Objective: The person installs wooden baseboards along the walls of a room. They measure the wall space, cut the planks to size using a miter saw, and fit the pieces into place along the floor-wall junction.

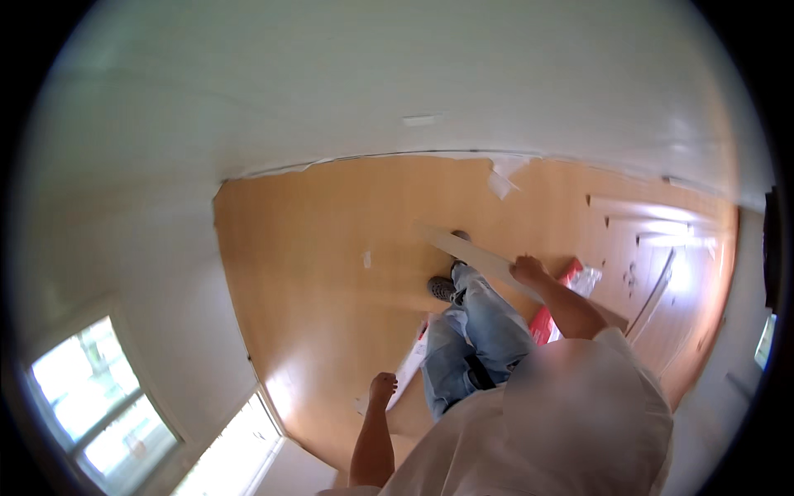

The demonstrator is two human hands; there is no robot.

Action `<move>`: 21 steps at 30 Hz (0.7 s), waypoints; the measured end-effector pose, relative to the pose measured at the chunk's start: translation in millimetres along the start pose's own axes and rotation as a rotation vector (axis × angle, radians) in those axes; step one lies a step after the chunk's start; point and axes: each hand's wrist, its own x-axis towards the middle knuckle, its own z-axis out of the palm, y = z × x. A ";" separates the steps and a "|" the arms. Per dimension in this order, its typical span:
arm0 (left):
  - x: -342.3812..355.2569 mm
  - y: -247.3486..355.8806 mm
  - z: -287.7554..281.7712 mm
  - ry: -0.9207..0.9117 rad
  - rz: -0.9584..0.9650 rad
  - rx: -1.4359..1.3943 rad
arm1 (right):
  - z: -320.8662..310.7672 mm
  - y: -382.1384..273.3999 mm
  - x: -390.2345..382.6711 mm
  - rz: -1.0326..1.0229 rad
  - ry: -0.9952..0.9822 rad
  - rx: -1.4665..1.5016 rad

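Note:
My right hand (529,271) is closed round the upper edge of a long, flat, pale board (480,258). The board slants across in front of my legs, its far end up and to the left past my shoes. My left hand (383,387) hangs lower down on the left, fingers curled into a loose fist, with nothing visible in it. Behind that hand lies a long white package (411,364) with some red at its far end. I cannot tell from here whether the hand touches it.
Red and clear plastic packaging (566,306) lies right of my legs. Several long pale strips (649,225) rest on the wood-coloured floor (322,248) at the right. White torn scraps (504,175) sit by the far wall (331,99). A window (103,405) is at the left.

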 end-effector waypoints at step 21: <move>666.3 494.9 179.8 0.001 1.189 1.209 | 260.2 12.5 480.8 -0.331 0.010 -0.046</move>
